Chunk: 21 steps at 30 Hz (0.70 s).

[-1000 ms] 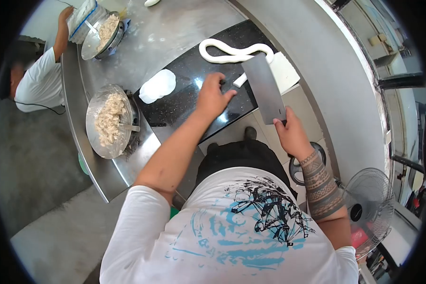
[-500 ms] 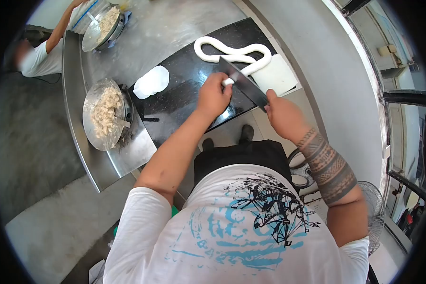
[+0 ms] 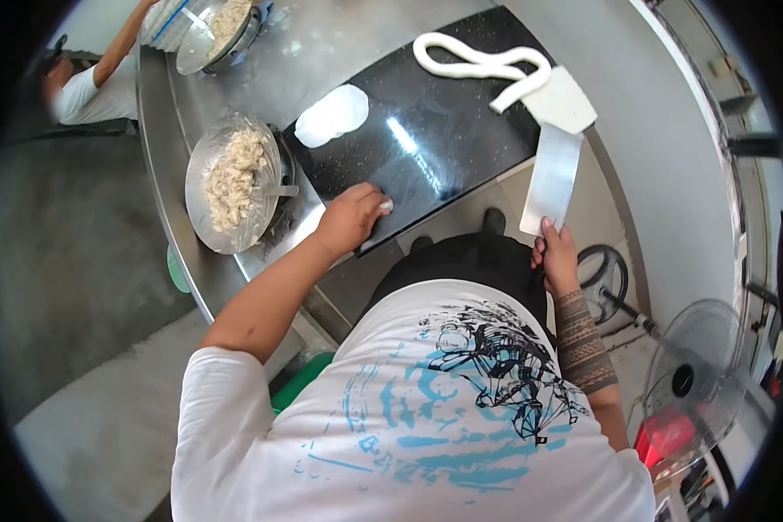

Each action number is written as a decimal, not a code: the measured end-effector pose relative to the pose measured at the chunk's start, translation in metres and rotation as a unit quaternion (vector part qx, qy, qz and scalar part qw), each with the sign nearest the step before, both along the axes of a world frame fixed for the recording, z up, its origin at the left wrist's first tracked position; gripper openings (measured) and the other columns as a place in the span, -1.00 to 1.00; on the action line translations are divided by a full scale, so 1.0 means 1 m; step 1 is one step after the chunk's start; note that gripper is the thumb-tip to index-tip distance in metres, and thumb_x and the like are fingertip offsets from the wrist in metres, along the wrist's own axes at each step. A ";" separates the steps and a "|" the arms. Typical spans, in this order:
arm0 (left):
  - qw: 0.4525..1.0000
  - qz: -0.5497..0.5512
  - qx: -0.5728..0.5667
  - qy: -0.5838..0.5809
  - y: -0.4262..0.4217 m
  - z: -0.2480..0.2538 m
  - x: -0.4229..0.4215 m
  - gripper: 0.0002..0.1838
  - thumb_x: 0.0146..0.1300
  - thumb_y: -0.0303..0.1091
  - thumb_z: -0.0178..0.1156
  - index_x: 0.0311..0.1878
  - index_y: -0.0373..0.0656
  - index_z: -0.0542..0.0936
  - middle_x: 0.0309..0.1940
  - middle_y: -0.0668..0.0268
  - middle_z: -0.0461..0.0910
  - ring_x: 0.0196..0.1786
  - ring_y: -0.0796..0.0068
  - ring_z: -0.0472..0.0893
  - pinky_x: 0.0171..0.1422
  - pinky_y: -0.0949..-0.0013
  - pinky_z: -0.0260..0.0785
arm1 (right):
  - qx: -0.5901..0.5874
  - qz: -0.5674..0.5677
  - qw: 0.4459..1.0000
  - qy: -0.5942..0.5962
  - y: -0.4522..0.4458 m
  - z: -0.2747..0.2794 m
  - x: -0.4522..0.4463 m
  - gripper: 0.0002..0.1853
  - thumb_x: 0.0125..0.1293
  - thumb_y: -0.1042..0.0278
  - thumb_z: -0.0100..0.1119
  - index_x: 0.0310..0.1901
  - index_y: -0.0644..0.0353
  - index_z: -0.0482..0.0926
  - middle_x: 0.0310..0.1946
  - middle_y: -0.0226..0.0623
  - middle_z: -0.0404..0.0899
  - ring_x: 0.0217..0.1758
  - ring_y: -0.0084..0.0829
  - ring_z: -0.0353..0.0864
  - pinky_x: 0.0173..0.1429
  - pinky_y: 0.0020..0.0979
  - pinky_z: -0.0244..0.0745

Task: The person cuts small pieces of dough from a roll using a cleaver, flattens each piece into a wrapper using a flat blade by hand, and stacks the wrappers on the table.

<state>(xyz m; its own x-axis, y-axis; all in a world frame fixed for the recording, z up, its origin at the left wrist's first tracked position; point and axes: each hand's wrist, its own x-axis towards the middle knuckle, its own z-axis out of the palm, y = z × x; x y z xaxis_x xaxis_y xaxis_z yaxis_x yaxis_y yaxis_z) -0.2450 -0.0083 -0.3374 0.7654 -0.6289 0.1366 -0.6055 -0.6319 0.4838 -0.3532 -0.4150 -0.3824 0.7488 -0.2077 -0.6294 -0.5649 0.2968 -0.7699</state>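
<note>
My left hand (image 3: 353, 219) rests low on the near edge of the black slab (image 3: 448, 139), its fingers closed around a small white dough piece (image 3: 386, 206) that shows at the fingertips. By its handle my right hand (image 3: 557, 252) grips a wide cleaver (image 3: 554, 174), the blade held off the slab's right edge and pointing away from me. A long rope of white dough (image 3: 474, 68) lies looped at the far right of the slab, with one cut end facing me. Flat white dough rounds (image 3: 332, 116) overlap at the slab's left side.
A plastic-lined bowl of chunky filling (image 3: 191, 191) with a spatula stands on the steel table (image 3: 161, 139) to the left. Another filling bowl (image 3: 191, 56) is farther back, near a co-worker's arm (image 3: 122, 43). A white sheet (image 3: 565, 103) partly underlies the rope. A fan (image 3: 692, 383) stands right.
The cleaver has come away from the dough rope toward my right side. My left hand has moved left and nearer with a small dough piece, leaving the rope behind.
</note>
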 end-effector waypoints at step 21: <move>0.981 -0.148 -0.116 0.044 -0.077 -0.021 0.035 -0.01 0.42 0.41 0.19 0.79 0.24 0.15 0.80 -0.07 -0.07 0.80 -0.29 -0.07 0.84 -0.24 -0.22 | -0.177 0.148 0.972 0.040 0.059 0.082 -0.057 -0.54 0.44 0.17 0.50 0.12 0.34 0.58 -0.51 -0.48 0.54 -0.70 -0.67 0.39 -0.63 -0.50 0.30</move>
